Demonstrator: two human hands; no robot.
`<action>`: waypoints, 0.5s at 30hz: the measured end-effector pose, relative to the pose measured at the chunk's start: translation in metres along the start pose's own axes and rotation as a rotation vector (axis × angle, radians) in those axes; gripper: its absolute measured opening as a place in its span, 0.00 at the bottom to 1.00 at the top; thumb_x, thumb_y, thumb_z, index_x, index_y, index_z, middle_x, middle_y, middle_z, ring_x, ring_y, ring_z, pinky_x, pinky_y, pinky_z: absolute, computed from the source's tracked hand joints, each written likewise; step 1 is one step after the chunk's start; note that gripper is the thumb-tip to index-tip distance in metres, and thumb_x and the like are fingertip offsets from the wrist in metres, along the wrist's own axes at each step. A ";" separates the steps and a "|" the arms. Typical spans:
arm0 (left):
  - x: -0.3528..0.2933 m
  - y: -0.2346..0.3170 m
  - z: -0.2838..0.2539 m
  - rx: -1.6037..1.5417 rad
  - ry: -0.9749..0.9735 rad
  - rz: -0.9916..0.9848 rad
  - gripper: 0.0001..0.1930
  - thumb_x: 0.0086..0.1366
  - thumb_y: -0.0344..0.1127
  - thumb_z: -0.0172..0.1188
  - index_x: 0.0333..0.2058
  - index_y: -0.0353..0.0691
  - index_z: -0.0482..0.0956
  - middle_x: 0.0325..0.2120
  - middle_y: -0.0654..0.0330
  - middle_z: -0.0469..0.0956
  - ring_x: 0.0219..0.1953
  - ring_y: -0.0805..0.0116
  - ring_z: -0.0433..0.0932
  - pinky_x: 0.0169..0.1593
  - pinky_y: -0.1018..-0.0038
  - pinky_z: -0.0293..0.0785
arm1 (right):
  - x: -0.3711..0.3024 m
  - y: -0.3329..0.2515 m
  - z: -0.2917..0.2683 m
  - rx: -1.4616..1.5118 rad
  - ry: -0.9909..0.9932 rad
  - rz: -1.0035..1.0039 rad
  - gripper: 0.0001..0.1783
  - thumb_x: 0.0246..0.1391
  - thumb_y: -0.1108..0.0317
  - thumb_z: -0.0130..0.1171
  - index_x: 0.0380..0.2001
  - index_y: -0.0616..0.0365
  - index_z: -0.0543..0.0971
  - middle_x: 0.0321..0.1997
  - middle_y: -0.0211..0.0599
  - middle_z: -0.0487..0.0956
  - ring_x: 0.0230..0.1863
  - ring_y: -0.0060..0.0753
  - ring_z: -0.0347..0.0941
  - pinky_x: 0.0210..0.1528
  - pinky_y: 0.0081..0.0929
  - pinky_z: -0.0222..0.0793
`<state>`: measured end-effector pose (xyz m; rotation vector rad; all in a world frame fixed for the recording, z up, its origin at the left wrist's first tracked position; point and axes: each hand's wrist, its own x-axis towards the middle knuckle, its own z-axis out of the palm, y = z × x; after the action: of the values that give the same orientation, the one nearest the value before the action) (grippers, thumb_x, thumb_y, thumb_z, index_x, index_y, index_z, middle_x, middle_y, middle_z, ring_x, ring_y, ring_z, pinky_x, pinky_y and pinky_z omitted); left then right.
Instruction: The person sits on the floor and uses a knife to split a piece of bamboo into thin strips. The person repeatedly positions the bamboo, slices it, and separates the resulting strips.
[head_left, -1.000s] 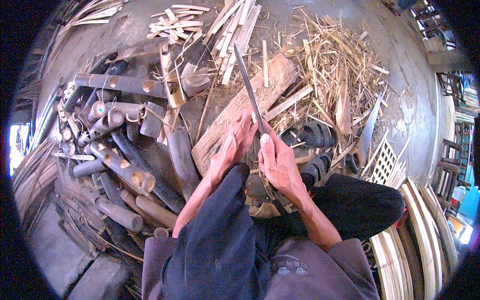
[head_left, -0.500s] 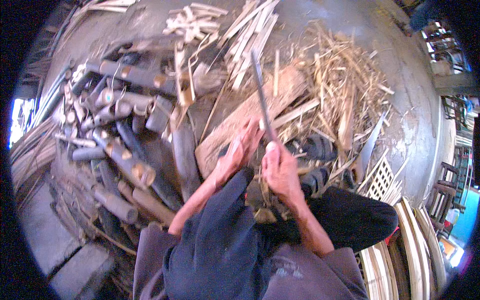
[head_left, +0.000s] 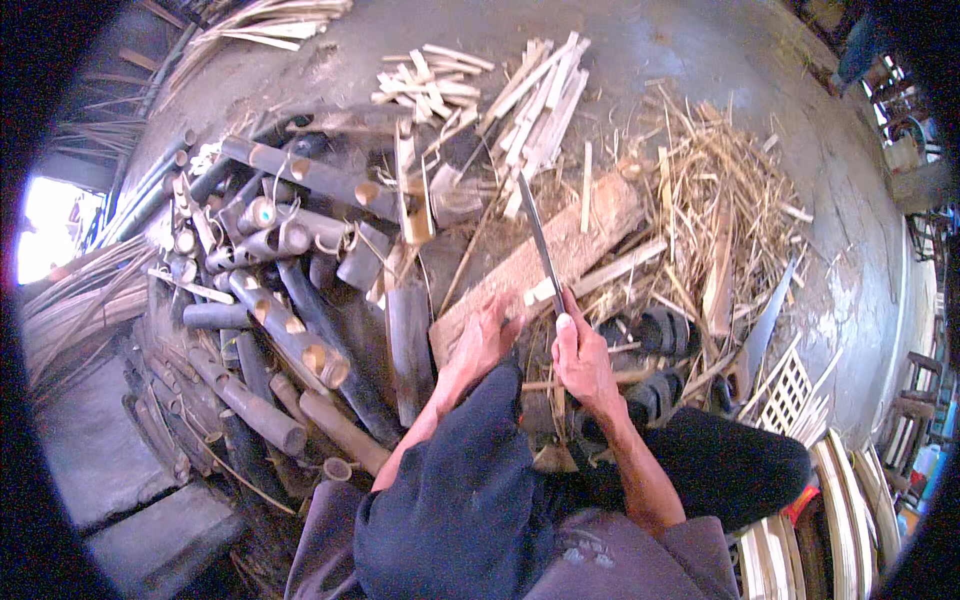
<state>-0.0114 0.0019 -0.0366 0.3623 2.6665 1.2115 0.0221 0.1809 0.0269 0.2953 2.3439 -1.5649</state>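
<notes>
My right hand (head_left: 582, 365) is closed around the handle of a long knife (head_left: 541, 240), whose narrow dark blade points away and slightly left. The blade passes over a thick wooden block (head_left: 490, 275) lying slantwise on the ground. A pale split bamboo strip (head_left: 610, 272) lies along the block's right side, its near end beside the blade. Just short of that end, at the block's near edge, is my left hand (head_left: 483, 345). Its fingers are loosely bent and apart, with nothing visible between them.
Dark bamboo sections (head_left: 290, 340) are heaped at left. Shavings (head_left: 735, 190) pile up at right, near a handsaw (head_left: 768, 310) and a woven lattice piece (head_left: 783, 395). Split strips (head_left: 545, 95) lie beyond the block. Bundled slats (head_left: 845, 490) stand at lower right. Dark footwear (head_left: 665, 330) shows beside my right hand.
The view has shifted, so the scene sits lower and farther right. My left hand has drawn back from the strip's end, toward me and left. My right hand still grips the knife.
</notes>
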 end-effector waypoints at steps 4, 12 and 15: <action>-0.006 0.013 -0.014 -0.130 0.093 0.046 0.23 0.59 0.27 0.59 0.54 0.35 0.68 0.45 0.47 0.75 0.45 0.58 0.78 0.47 0.68 0.75 | -0.011 -0.025 -0.017 -0.020 -0.083 0.067 0.30 0.66 0.55 0.38 0.67 0.58 0.55 0.43 0.56 0.71 0.38 0.42 0.70 0.42 0.34 0.66; 0.030 0.074 -0.017 -0.074 0.233 0.298 0.25 0.56 0.40 0.66 0.49 0.35 0.69 0.44 0.49 0.71 0.47 0.51 0.72 0.52 0.62 0.69 | 0.017 0.053 0.000 0.006 -0.143 -0.097 0.26 0.67 0.50 0.41 0.57 0.57 0.68 0.18 0.29 0.70 0.16 0.23 0.64 0.19 0.24 0.62; 0.057 0.060 0.010 -0.238 0.279 0.314 0.17 0.55 0.37 0.66 0.41 0.37 0.74 0.37 0.53 0.73 0.41 0.52 0.74 0.44 0.64 0.72 | 0.025 0.048 -0.005 0.036 -0.111 -0.105 0.25 0.62 0.58 0.51 0.59 0.58 0.66 0.24 0.30 0.74 0.20 0.21 0.68 0.22 0.24 0.65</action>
<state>-0.0546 0.0636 -0.0018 0.6334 2.7155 1.7719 0.0143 0.2034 -0.0215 0.0915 2.2815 -1.6285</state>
